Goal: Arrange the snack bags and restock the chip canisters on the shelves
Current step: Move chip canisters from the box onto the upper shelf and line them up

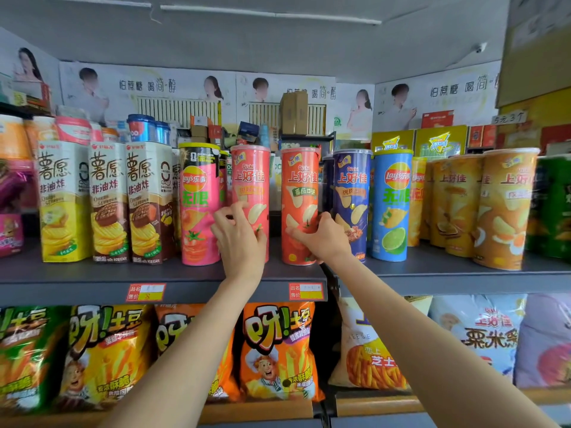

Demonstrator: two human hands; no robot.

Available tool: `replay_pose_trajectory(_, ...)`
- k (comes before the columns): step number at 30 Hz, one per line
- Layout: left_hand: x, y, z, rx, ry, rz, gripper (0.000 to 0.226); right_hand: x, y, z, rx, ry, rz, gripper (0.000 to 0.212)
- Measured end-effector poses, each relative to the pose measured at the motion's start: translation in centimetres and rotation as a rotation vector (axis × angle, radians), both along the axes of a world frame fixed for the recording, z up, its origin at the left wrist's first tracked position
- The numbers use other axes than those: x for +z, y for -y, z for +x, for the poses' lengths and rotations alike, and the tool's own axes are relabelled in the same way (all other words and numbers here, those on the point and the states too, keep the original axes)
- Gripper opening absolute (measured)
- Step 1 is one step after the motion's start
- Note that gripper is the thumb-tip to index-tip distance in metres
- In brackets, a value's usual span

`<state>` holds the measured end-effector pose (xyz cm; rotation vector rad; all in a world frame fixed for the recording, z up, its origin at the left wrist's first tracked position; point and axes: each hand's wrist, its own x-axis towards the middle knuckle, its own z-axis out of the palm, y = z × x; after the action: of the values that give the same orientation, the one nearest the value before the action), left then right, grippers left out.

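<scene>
Reaching up from the bottom of the head view, two bare arms meet a grey upper shelf [92, 281] of upright chip canisters; the left hand [239, 239], just left of centre, has its fingers curled around the lower front of a pink-red canister [251, 177], fingertips at about 12 o'clock from the palm; the right hand [321, 239], at 3 o'clock from the left one, grips the lower right side of an orange-red tomato canister [299, 186], thumb across its front; both canisters stand upright near the shelf's front edge with a narrow gap between them; at 9 o'clock from the left hand stands a pink Lay's canister [197, 205], just beside the held one, and further left three tall white-and-yellow boxes [108, 199]; at 3 o'clock from the right hand stand a dark blue canister [352, 193], a light blue Lay's canister [392, 205] and a cluster of orange canisters [500, 208]; red-and-yellow price tags [145, 292] sit on the shelf edge; at 6 o'clock, the lower shelf holds orange, yellow and green snack bags [278, 350], partly crossed by the forearms.
</scene>
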<state>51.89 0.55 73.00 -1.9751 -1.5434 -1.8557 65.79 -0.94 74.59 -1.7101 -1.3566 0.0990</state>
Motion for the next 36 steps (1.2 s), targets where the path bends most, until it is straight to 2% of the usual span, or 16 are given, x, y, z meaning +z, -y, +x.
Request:
replay_pose_trajectory(10,-0.2,-0.1,0.0,-0.020,-0.002,0.009,0.052,-0.2,0.5,-0.7,-0.079,0.024,-0.020,0.075)
replay_pose_trajectory(14,-0.5,0.5,0.2,-0.001,-0.025,0.090,0.048,-0.2,0.7,-1.1,-0.076,0.017,-0.005,0.074)
replay_pose_trajectory(16,-0.4,1.3,0.9,-0.019,-0.046,0.158,0.045,-0.3,1.3,-0.6,-0.053,-0.008,0.087,0.070)
replay_pose_trajectory(20,0.6,2.8,3.0,-0.149,-0.110,0.330,0.042,0.2,3.4,2.5,-0.086,-0.117,0.490,0.035)
replay_pose_trajectory(22,1.2,3.5,4.3,-0.234,-0.103,0.314,0.043,0.7,4.0,4.5,-0.176,-0.104,0.550,0.035)
replay_pose_trajectory(25,1.0,3.7,6.6,-0.305,-0.141,0.269,0.044,0.7,3.7,6.6,-0.199,-0.049,0.371,0.051)
replay_pose_trajectory(29,-0.5,2.8,9.6,-0.301,-0.214,0.200,0.046,-0.2,2.8,7.3,-0.090,0.034,0.113,0.062)
replay_pose_trajectory(32,-1.1,2.9,11.4,-0.330,-0.138,0.134,0.046,-0.6,2.3,7.8,-0.055,0.075,0.047,0.055)
replay_pose_trajectory(36,-1.1,2.7,13.4,-0.290,-0.019,0.009,0.055,-1.3,2.7,8.5,0.005,0.109,0.122,0.036)
